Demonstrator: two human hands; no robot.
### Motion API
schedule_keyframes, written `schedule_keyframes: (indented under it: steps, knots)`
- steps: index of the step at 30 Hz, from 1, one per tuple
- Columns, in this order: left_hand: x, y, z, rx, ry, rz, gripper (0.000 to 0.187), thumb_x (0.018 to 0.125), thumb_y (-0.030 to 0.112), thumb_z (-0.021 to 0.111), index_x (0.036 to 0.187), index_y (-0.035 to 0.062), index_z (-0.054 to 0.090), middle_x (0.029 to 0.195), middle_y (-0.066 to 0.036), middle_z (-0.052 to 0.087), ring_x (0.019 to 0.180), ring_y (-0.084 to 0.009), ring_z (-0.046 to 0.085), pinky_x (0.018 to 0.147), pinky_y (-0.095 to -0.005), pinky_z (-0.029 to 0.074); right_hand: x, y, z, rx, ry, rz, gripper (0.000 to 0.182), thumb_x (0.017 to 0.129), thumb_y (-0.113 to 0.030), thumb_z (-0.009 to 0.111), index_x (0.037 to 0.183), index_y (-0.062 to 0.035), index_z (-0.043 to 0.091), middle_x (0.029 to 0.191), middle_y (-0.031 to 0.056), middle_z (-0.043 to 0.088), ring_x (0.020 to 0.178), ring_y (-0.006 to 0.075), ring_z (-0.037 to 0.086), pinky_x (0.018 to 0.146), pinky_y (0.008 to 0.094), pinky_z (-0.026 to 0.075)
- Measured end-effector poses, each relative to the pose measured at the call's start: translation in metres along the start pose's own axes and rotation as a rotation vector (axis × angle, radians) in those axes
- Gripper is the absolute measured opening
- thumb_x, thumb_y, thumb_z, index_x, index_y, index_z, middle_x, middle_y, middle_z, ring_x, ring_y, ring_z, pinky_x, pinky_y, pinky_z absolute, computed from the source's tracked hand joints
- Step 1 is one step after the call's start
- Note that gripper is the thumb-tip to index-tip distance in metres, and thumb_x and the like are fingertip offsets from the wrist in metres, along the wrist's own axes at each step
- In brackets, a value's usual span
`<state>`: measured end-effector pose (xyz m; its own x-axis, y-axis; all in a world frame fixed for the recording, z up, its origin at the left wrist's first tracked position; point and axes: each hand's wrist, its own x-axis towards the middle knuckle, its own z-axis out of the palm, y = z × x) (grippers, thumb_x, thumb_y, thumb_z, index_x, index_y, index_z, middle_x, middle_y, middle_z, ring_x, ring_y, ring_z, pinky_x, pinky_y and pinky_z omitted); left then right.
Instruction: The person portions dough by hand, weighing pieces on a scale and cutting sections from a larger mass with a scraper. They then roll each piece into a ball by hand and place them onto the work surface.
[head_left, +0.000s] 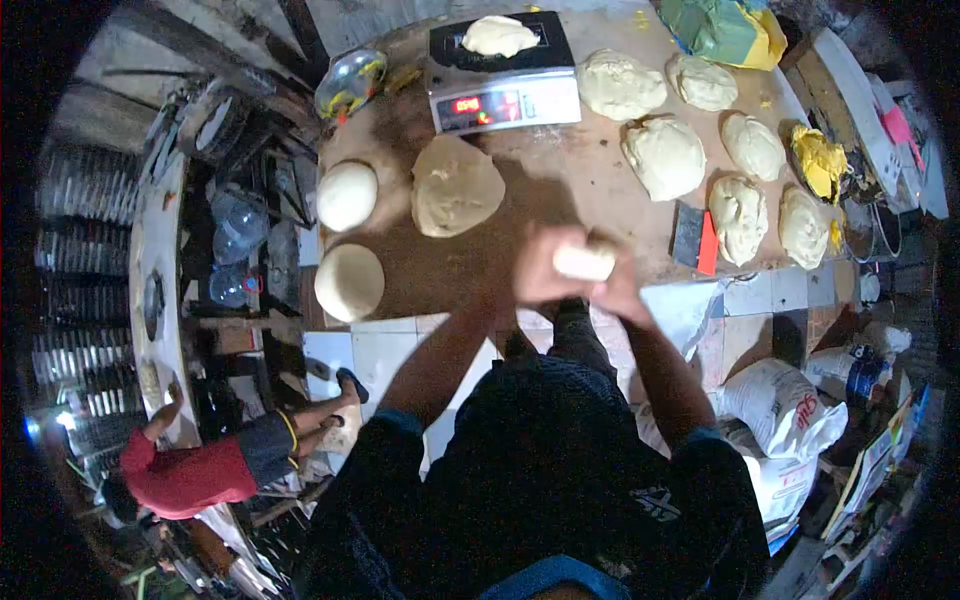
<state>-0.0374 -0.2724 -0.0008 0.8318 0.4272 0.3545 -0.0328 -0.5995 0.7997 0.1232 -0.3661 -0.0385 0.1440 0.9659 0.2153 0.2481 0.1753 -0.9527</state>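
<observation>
Between my left hand (540,266) and my right hand (622,288) is a small pale piece of dough (583,263), held just over the table's near edge. Both hands are closed around it, smeared by motion, so single fingers are hard to make out. Left of them, a flattened sheet of dough (457,188) lies on the wooden table (560,165). Two smooth dough balls, a far one (347,195) and a near one (349,282), rest at the left edge. A digital scale (505,108) with a lit red display carries a lump of dough (499,36).
Several rough dough lumps (664,158) cover the table's right side, beside a red-and-black scraper (694,238). A metal bowl (350,84) stands at the far left, yellow plastic (818,162) at the right. White sacks (783,408) sit lower right. Another person in a red shirt (190,472) is at lower left.
</observation>
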Motion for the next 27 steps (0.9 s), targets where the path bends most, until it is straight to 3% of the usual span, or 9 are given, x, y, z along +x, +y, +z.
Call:
schedule_keyframes:
  steps: [2, 5, 14, 17, 18, 20, 22, 25, 27]
  knots:
    - [0.045, 0.103, -0.045, -0.27, -0.045, -0.414, 0.042, 0.062, 0.035, 0.083, 0.092, 0.0124, 0.063, 0.084, -0.005, 0.06, 0.08, -0.0246, 0.061, 0.074, -0.0431, 0.045, 0.028, -0.105, -0.014, -0.197, 0.128, -0.19, 0.031, 0.057, -0.007, 0.073, 0.087, -0.0068, 0.068, 0.071, 0.0096, 0.055, 0.067, 0.0197, 0.052, 0.058, 0.0338, 0.043]
    - [0.045, 0.11, -0.042, 0.354, 0.224, 0.321, 0.032, 0.054, 0.021, 0.081, 0.077, 0.0129, 0.06, 0.076, -0.004, 0.052, 0.075, -0.023, 0.054, 0.068, -0.0366, 0.04, 0.017, -0.137, -0.019, -0.656, 0.447, -0.545, 0.036, 0.054, -0.01, 0.075, 0.09, -0.0086, 0.069, 0.075, 0.0052, 0.048, 0.067, 0.0212, 0.05, 0.057, 0.0343, 0.041]
    - [-0.046, -0.035, 0.04, 0.054, -0.684, -0.533, 0.051, 0.071, 0.035, 0.073, 0.111, 0.0075, 0.058, 0.121, -0.017, 0.053, 0.108, -0.0347, 0.053, 0.094, -0.0461, 0.043, -0.029, 0.011, -0.059, -0.234, -0.872, 0.241, 0.048, 0.067, -0.024, 0.075, 0.108, -0.0034, 0.061, 0.103, 0.019, 0.063, 0.101, 0.0327, 0.059, 0.089, 0.0424, 0.044]
    - [-0.005, -0.097, 0.015, 0.177, -0.208, -0.723, 0.053, 0.075, 0.038, 0.07, 0.116, 0.0083, 0.057, 0.109, -0.018, 0.06, 0.103, -0.0344, 0.057, 0.091, -0.0466, 0.044, 0.025, 0.072, -0.1, -0.301, -0.556, 0.31, 0.054, 0.071, -0.025, 0.077, 0.116, -0.0035, 0.055, 0.098, 0.019, 0.063, 0.099, 0.0302, 0.06, 0.089, 0.0367, 0.046]
    - [0.024, -0.12, 0.01, 0.004, -0.075, -0.968, 0.064, 0.073, 0.048, 0.07, 0.121, 0.0093, 0.053, 0.112, -0.017, 0.059, 0.109, -0.0336, 0.054, 0.091, -0.0479, 0.043, 0.037, 0.096, -0.084, 0.326, 0.111, 0.3, 0.044, 0.081, -0.023, 0.069, 0.117, -0.0032, 0.055, 0.095, 0.0152, 0.064, 0.096, 0.0251, 0.061, 0.087, 0.0353, 0.046]
    - [0.077, -0.138, -0.005, 0.78, -0.247, -0.69, 0.068, 0.07, 0.052, 0.072, 0.121, 0.0103, 0.054, 0.114, -0.016, 0.058, 0.108, -0.0327, 0.055, 0.091, -0.0484, 0.042, 0.041, 0.118, -0.08, 0.005, 0.259, 0.358, 0.043, 0.083, -0.021, 0.066, 0.12, -0.0031, 0.052, 0.102, 0.0148, 0.062, 0.1, 0.0236, 0.059, 0.088, 0.0348, 0.046]
    - [0.11, -0.16, -0.002, 0.719, -0.207, -0.514, 0.074, 0.067, 0.054, 0.074, 0.122, 0.0104, 0.053, 0.117, -0.016, 0.056, 0.109, -0.0331, 0.054, 0.093, -0.0476, 0.041, 0.047, 0.106, -0.081, -0.155, 0.331, 0.695, 0.047, 0.092, -0.023, 0.057, 0.13, -0.0011, 0.041, 0.13, 0.0184, 0.048, 0.118, 0.0253, 0.048, 0.097, 0.0361, 0.04]
    - [0.13, -0.133, 0.03, 0.454, -0.214, -0.267, 0.086, 0.058, 0.056, 0.078, 0.125, 0.0107, 0.05, 0.12, -0.017, 0.055, 0.109, -0.0342, 0.054, 0.096, -0.0465, 0.041, 0.001, 0.107, -0.028, 0.296, 0.564, 0.427, 0.046, 0.091, -0.025, 0.057, 0.127, 0.0001, 0.045, 0.132, 0.0237, 0.045, 0.121, 0.0372, 0.046, 0.096, 0.0431, 0.041]
    - [0.138, -0.114, 0.054, 0.285, -0.241, -0.184, 0.092, 0.053, 0.057, 0.08, 0.126, 0.0108, 0.048, 0.12, -0.017, 0.055, 0.108, -0.0349, 0.055, 0.096, -0.0461, 0.041, -0.009, 0.084, -0.017, -0.171, 0.399, 0.08, 0.061, 0.078, -0.028, 0.073, 0.124, 0.0006, 0.047, 0.133, 0.0234, 0.045, 0.121, 0.0337, 0.046, 0.098, 0.0409, 0.04]
